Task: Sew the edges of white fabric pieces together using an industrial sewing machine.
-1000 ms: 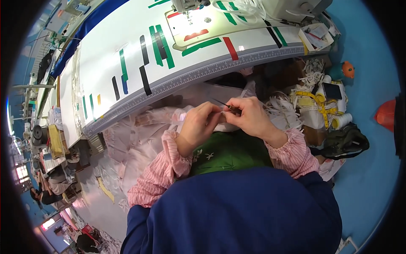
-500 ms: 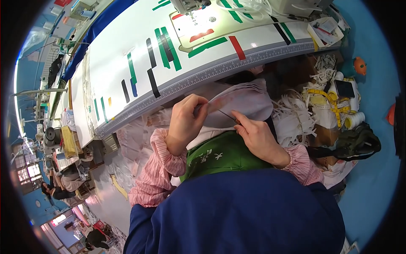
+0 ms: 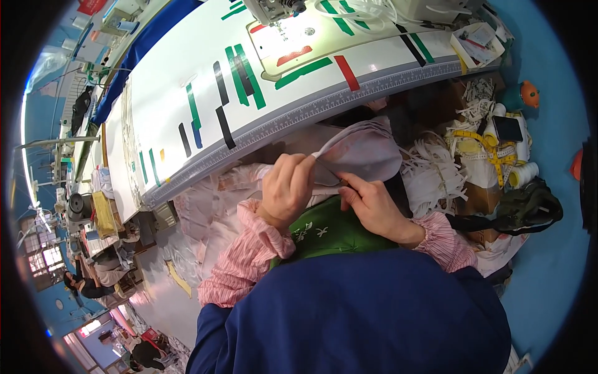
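Note:
A bundle of pale pinkish-grey fabric (image 3: 367, 153) lies over my lap, its layered upper edge gathered toward the left. My left hand (image 3: 288, 190) is closed on the left end of this fabric. Just right of it, my right hand (image 3: 377, 206) is closed in a pinch at the fabric's lower edge. A small dark bit shows at its fingertips, too little to name. Below both hands lies green cloth (image 3: 317, 234) with white marks.
Ahead stands a white sewing table (image 3: 168, 115) with coloured tape strips, a ruler edge (image 3: 299, 118) and a sewing machine (image 3: 274, 9). To the right are white strips (image 3: 433, 174), a yellow measuring tape (image 3: 495, 162), thread spools (image 3: 523, 176) and a phone (image 3: 507, 129). People sit far left.
My left hand has moved right and slightly down, closer to my right hand, and now grips the fabric's edge. The thin dark rod-like thing that stretched between my hands is mostly out of sight.

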